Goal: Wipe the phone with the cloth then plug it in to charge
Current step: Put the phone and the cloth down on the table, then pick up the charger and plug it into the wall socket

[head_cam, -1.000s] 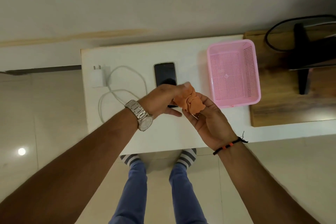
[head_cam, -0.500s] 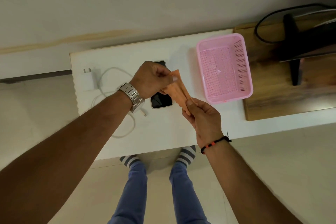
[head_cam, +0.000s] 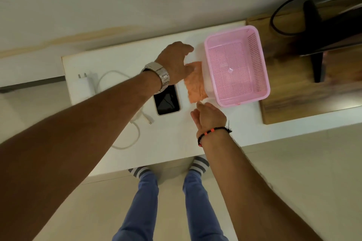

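The orange cloth (head_cam: 195, 83) lies spread flat on the white table (head_cam: 176, 141), against the left side of the pink basket (head_cam: 262, 76). My left hand (head_cam: 174, 62) hovers over the cloth's far end with fingers apart, its thumb touching the edge. My right hand (head_cam: 208, 117) sits at the cloth's near corner, index fingertip touching it, thumb apart. The phone (head_cam: 167, 101) lies screen up just left of the cloth, partly under my left wrist. The white charger plug (head_cam: 83, 84) and its cable (head_cam: 128, 141) lie left of the phone, and the cable's connector (head_cam: 149, 120) is close to the phone's near corner.
The empty pink basket stands right of the cloth. Further right a wooden board (head_cam: 305, 103) carries a black stand (head_cam: 315, 45) and a black cable. The wall runs behind the table. My feet show under the near edge.
The cloth, held stretched in the air between both hands, now lies flat on the table beside the basket. Both hands have let go and opened, and my left hand moved right off the phone.
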